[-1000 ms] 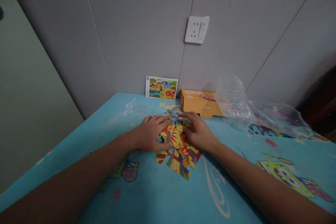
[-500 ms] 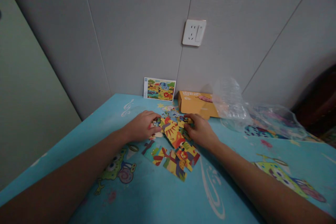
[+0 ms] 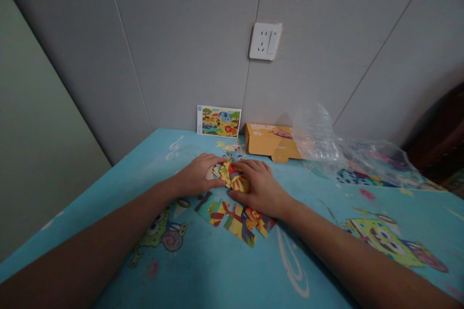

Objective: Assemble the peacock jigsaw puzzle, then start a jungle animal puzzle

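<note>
A bunched pile of jigsaw puzzle pieces (image 3: 239,181) in yellow, red and orange sits between my two hands. My left hand (image 3: 197,174) grips the pile's left side, fingers at the far edge and thumb nearer me. From the right, my right hand (image 3: 263,188) curves over the pile, its fingers bent around the pieces and hiding many of them. Just below my hands lie puzzle pieces with an animal scene (image 3: 235,219), some joined, partly under my right hand.
A picture card (image 3: 218,121) with an animal scene leans against the grey wall. Right of it lie an orange box (image 3: 270,140) and clear plastic packaging (image 3: 319,140). A blue cartoon-print cover (image 3: 203,270) spreads over the table. A socket (image 3: 266,41) is on the wall.
My right hand has moved left over the puzzle pieces. The pieces that were spread between my hands are now pushed together into a tighter pile. My left hand has barely moved.
</note>
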A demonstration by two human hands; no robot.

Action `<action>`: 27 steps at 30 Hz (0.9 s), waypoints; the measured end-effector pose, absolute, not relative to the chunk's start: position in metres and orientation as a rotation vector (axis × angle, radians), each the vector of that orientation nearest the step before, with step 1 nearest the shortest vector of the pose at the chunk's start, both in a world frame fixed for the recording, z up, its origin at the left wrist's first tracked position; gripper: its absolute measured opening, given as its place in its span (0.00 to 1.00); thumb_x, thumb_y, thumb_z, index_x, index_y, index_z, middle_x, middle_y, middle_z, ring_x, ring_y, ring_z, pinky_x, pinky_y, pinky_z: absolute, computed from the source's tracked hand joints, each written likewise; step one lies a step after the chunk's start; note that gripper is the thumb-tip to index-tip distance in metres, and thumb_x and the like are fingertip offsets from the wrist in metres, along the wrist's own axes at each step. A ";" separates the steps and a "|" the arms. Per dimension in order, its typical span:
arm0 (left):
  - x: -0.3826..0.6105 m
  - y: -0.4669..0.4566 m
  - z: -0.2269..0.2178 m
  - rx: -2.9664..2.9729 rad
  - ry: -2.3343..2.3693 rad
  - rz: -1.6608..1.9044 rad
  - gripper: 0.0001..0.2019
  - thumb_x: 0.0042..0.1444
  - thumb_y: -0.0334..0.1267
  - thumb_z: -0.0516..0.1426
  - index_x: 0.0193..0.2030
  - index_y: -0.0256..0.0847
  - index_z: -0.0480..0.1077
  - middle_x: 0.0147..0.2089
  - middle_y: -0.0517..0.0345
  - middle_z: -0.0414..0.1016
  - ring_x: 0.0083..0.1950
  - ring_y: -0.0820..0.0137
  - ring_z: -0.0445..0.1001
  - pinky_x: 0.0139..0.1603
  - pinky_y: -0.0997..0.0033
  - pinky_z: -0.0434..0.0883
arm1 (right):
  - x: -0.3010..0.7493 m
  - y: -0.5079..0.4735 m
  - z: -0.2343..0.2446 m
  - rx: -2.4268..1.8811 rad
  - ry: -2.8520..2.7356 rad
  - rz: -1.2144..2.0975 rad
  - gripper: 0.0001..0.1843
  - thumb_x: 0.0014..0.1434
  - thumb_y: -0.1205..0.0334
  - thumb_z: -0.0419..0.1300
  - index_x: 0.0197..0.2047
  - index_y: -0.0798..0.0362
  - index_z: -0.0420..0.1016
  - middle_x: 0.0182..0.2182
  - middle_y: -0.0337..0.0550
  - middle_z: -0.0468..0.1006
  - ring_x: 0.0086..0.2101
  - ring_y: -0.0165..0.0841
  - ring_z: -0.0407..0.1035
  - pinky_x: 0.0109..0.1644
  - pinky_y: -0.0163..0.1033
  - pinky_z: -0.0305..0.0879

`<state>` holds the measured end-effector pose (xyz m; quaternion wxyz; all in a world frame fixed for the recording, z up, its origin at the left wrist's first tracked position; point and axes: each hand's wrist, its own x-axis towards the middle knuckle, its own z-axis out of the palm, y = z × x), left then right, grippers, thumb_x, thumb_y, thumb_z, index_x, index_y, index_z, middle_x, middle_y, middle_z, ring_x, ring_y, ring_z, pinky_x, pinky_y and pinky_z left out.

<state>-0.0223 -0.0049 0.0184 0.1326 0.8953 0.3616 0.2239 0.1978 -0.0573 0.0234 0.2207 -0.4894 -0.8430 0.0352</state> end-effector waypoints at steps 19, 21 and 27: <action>-0.021 -0.005 0.029 2.285 1.197 1.019 0.18 0.55 0.37 0.54 0.52 0.38 0.72 0.35 0.58 0.73 0.37 0.69 0.72 0.42 0.69 0.68 | 0.213 -0.035 0.016 -1.336 -1.831 0.351 0.10 0.55 0.62 0.57 0.40 0.54 0.73 0.35 0.44 0.76 0.36 0.36 0.69 0.43 0.42 0.64; -0.022 -0.003 0.028 2.284 1.210 1.076 0.17 0.56 0.37 0.54 0.51 0.38 0.72 0.35 0.58 0.73 0.37 0.69 0.72 0.43 0.69 0.68 | 0.214 -0.035 0.017 -1.318 -1.790 0.324 0.08 0.56 0.61 0.56 0.37 0.54 0.73 0.33 0.44 0.76 0.35 0.36 0.68 0.42 0.42 0.63; -0.025 0.002 0.026 2.236 1.237 1.176 0.16 0.57 0.37 0.51 0.50 0.38 0.72 0.31 0.59 0.72 0.33 0.70 0.70 0.39 0.70 0.68 | 0.218 -0.037 0.022 -1.261 -1.650 0.254 0.10 0.60 0.57 0.53 0.35 0.54 0.70 0.31 0.43 0.74 0.33 0.35 0.67 0.40 0.41 0.62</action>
